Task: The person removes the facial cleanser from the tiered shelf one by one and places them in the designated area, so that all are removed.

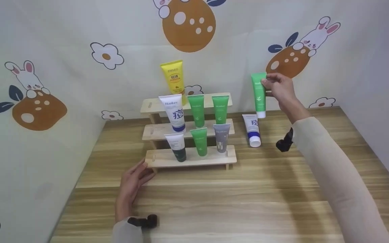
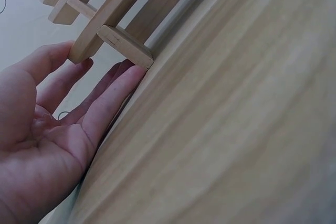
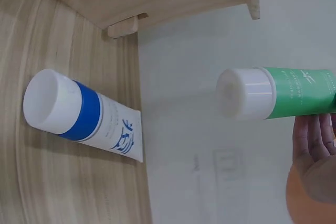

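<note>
In the head view my right hand [image 1: 282, 90] pinches a green tube [image 1: 259, 96] by its upper side, white cap downward, in the air right of the rack. Below it a white tube with a blue band [image 1: 253, 133] lies on the table; the right wrist view shows its cap [image 3: 43, 100] and the held green tube's cap [image 3: 247, 94]. My left hand [image 1: 133, 184] is at the front left corner of the tiered wooden rack [image 1: 211, 161]. Fairly straight fingers [image 2: 113, 95] touch its lowest board and leg in the left wrist view.
A yellow tube [image 1: 173, 78] stands on the top tier. On the middle tier are a white-and-blue tube [image 1: 173, 111] and two green ones [image 1: 197, 110]. A white-and-dark-green tube [image 1: 176, 146], a green tube [image 1: 200, 141] and a grey tube [image 1: 221, 138] occupy the bottom tier. Patterned cloth [image 1: 127, 91] hangs behind.
</note>
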Motion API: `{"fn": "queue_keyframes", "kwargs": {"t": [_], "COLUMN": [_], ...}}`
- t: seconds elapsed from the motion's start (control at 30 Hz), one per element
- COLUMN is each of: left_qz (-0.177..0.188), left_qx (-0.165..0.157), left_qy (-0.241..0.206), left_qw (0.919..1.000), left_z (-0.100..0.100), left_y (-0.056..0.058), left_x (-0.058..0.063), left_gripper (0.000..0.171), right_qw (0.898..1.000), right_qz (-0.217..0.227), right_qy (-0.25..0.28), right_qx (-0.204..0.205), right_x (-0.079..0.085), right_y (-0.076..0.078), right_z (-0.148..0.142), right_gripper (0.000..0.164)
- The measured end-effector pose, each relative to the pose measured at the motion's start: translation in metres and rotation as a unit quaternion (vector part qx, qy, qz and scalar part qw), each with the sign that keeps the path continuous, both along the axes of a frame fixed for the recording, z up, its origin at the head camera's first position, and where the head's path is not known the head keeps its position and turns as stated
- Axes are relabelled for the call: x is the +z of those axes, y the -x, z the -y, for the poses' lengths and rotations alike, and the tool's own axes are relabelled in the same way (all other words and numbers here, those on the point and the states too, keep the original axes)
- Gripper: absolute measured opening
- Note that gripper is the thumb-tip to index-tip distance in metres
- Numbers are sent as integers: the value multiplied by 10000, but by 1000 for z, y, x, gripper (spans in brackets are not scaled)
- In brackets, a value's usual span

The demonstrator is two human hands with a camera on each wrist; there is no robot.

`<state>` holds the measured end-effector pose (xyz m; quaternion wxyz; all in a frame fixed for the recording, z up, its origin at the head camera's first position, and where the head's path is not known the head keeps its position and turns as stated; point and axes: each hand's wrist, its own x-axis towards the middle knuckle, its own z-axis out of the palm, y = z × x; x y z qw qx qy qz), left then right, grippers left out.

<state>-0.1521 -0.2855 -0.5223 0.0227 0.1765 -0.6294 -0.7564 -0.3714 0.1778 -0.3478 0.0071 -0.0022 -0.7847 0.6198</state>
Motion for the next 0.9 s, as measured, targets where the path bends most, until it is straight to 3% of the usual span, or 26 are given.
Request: {"fn": "queue_keyframes", "kwargs": {"t": [0.6,0.9], "left_qz": [-163,-29], "left_qx": [41,42], "left_qy": [-14,104], "left_qw": [9999,9999], "left_z": [-1,-1], "left_y": [-2,0], "left_x": [-3,0], "left_gripper": [51,50], "right_qw": [9965,9901], "right_qz": [741,1184], "right_qy": [283,623], "right_qx": [-254,-427], "right_x": [-57,-77], "right_y": [3,4], "right_z": [-25,-35], "right_gripper": [57,55]}}
